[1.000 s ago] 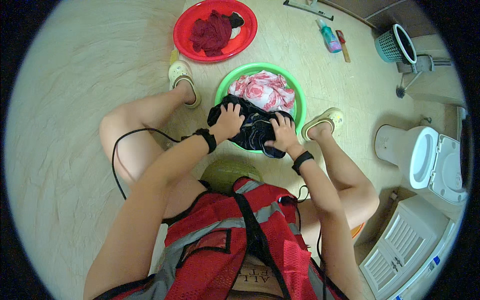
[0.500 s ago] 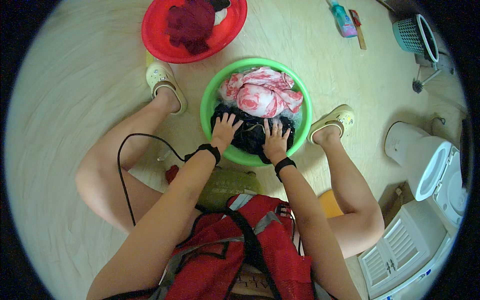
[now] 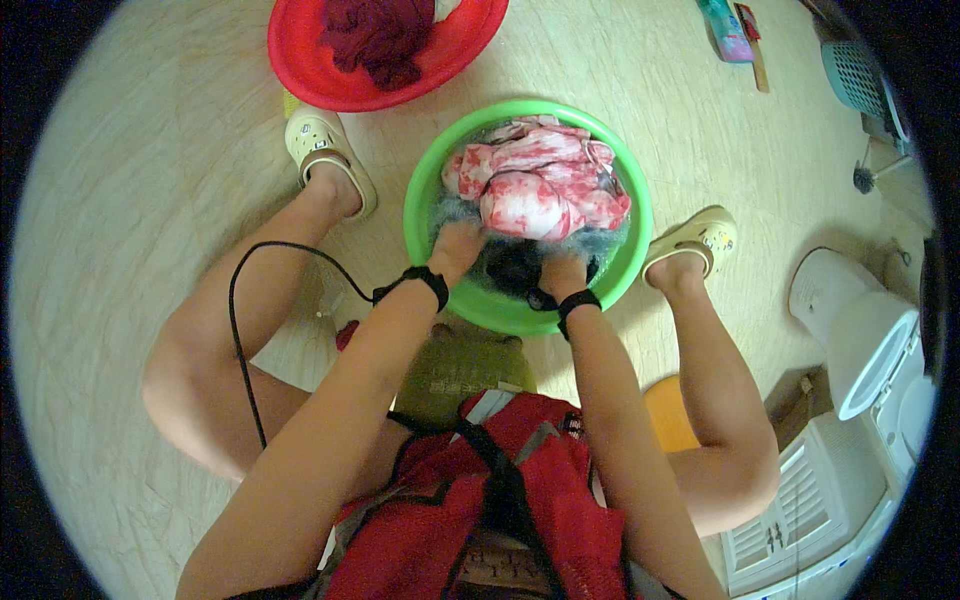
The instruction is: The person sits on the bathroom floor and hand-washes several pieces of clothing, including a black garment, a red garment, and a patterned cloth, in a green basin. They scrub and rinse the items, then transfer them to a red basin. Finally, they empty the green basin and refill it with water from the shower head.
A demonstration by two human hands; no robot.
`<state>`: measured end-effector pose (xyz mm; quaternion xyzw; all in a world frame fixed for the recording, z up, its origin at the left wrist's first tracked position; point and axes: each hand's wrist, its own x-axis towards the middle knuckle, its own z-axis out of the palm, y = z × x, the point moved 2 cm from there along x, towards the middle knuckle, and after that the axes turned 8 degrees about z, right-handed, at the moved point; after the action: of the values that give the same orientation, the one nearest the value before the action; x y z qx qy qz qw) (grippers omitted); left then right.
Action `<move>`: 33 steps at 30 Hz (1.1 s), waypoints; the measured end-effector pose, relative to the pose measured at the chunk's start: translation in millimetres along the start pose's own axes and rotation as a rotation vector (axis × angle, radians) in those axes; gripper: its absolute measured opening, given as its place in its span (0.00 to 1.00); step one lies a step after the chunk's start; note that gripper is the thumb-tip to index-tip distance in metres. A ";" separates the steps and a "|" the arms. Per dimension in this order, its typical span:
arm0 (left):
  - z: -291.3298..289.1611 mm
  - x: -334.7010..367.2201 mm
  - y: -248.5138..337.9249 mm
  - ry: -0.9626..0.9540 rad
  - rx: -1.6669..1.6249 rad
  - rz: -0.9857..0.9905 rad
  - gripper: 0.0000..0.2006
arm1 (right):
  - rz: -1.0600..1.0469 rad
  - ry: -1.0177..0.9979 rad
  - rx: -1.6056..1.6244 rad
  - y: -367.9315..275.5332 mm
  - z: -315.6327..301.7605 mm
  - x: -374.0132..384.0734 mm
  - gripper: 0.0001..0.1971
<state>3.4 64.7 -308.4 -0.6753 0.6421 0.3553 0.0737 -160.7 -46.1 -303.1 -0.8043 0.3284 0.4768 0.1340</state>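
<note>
A green basin [image 3: 640,262] of soapy water stands on the floor between my feet. Dark wet cloth [image 3: 512,266] lies in its near half, partly under water. My left hand [image 3: 459,250] reaches into the water at the left side of this cloth, its fingers sunk out of sight. To the right, my right hand [image 3: 563,272] is pushed down into the same cloth, and its fingers are hidden as well. Just beyond both hands, a bunched red-and-white patterned cloth [image 3: 535,200] rises above the suds.
Beyond the basin at left is a red basin [image 3: 340,92] holding dark red clothing [image 3: 380,40]. A detergent bottle [image 3: 728,35] and a wooden-handled brush [image 3: 755,50] lie far right. A toilet [image 3: 850,320] stands at right. A black cable [image 3: 234,330] loops from my left wrist.
Both hands have gone from lying spread on top of the dark cloth to being pressed down into the water. The dark cloth has sunk lower. The view has shifted slightly.
</note>
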 end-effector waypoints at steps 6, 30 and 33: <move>-44.8 -30.8 19.5 0.144 -0.111 0.012 0.21 | -0.008 -0.030 0.510 7.2 -45.1 -36.0 0.39; 29.8 -9.6 27.1 0.071 -0.072 0.091 0.14 | 0.122 0.255 0.040 -46.0 2.1 -22.0 0.15; -32.6 -43.7 35.4 0.132 -0.203 0.091 0.24 | 0.077 0.191 -0.014 -23.4 -22.6 -56.1 0.37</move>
<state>-13.2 76.4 -246.6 -0.6714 0.6363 0.3762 -0.0536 -148.6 -18.1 -246.0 -0.8339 0.3669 0.4049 0.0782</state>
